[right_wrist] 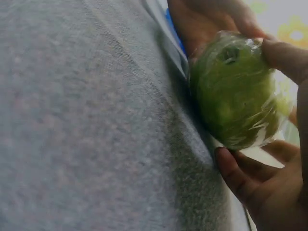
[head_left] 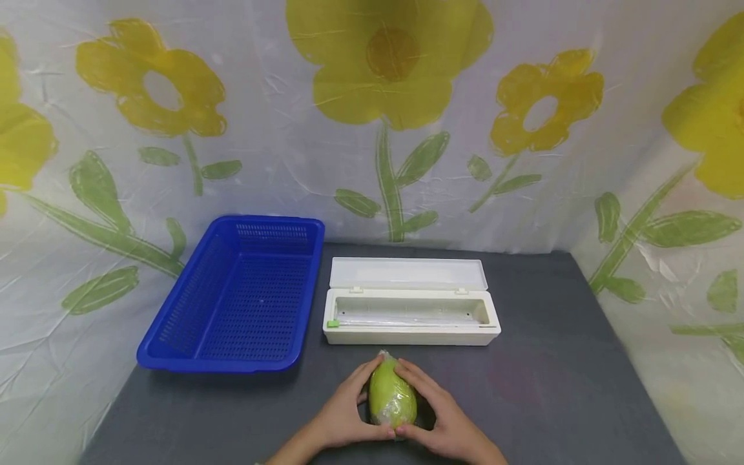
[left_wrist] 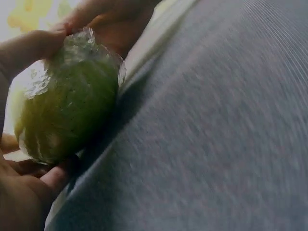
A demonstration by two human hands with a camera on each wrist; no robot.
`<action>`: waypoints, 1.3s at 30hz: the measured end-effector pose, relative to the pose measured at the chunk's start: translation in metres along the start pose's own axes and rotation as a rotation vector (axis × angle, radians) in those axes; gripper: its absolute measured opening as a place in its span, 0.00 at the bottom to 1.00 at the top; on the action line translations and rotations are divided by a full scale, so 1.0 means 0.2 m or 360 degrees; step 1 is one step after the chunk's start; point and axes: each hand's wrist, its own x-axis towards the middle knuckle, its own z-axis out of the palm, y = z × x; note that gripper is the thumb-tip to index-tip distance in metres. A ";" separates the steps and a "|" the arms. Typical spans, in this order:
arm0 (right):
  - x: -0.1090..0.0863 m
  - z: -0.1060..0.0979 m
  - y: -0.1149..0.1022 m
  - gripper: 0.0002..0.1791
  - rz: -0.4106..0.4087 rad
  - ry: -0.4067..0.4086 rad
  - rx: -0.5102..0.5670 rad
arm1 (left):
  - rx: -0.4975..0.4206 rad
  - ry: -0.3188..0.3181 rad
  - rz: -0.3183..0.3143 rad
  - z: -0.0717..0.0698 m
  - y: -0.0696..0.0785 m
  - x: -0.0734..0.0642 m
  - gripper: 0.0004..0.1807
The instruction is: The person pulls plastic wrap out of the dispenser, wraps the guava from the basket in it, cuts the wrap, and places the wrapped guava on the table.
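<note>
A yellow-green, rounded fruit (head_left: 391,391) wrapped in clear plastic film sits between both hands, close over the dark table near its front. My left hand (head_left: 347,413) holds its left side, thumb at the near end and fingers curved toward the far end. From the right, my right hand (head_left: 443,413) grips it the same way, the two thumbs almost meeting. In the left wrist view the film bunches and wrinkles at one end of the fruit (left_wrist: 72,103). A dark spot shows through the film on the fruit (right_wrist: 236,96) in the right wrist view.
A white cling film dispenser (head_left: 407,337) with its lid raised and a green slider (head_left: 332,323) stands just beyond the hands. To the left is a blue slotted plastic basket (head_left: 223,366). A flower-printed curtain (head_left: 279,174) surrounds the grey table (head_left: 552,387) at back and sides.
</note>
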 end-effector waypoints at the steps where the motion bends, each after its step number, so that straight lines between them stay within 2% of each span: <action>1: 0.00 0.00 0.00 0.48 0.0002 0.0009 0.0000 | 0.0040 -0.0013 0.0013 0.00 0.00 0.00 0.66; 8: -0.01 0.01 0.00 0.53 0.0032 0.0019 -0.0009 | 0.0320 -0.0019 0.0034 0.01 0.00 -0.01 0.70; 12: -0.01 0.01 0.00 0.53 -0.0051 0.0027 -0.0065 | 0.0381 -0.0005 0.0034 0.02 -0.01 -0.02 0.72; 16: -0.01 0.02 0.01 0.53 -0.0136 0.0053 -0.0115 | 0.0459 0.0012 0.0075 0.03 -0.01 -0.02 0.72; 21: -0.02 0.04 0.01 0.55 -0.0096 0.0077 -0.0076 | 0.0558 0.0037 0.0124 0.05 -0.01 -0.03 0.72; 25: -0.02 0.06 0.01 0.57 -0.0060 0.0101 -0.0053 | 0.0610 0.0072 0.0171 0.06 -0.02 -0.03 0.73; 29: -0.02 0.04 0.02 0.57 -0.0120 0.0050 -0.0067 | 0.0662 0.0114 0.0219 0.05 -0.02 -0.03 0.72; 31: -0.01 0.01 0.02 0.52 -0.0164 0.0001 -0.0024 | 0.0686 0.0118 0.0221 0.05 -0.02 -0.03 0.71; 35: -0.01 -0.04 0.05 0.45 -0.0203 -0.0084 0.0144 | 0.0667 0.0077 0.0193 0.05 -0.03 -0.03 0.71; 39: 0.00 -0.03 0.05 0.46 -0.0212 -0.0045 0.0180 | 0.0612 0.0015 0.0164 0.03 -0.01 -0.03 0.71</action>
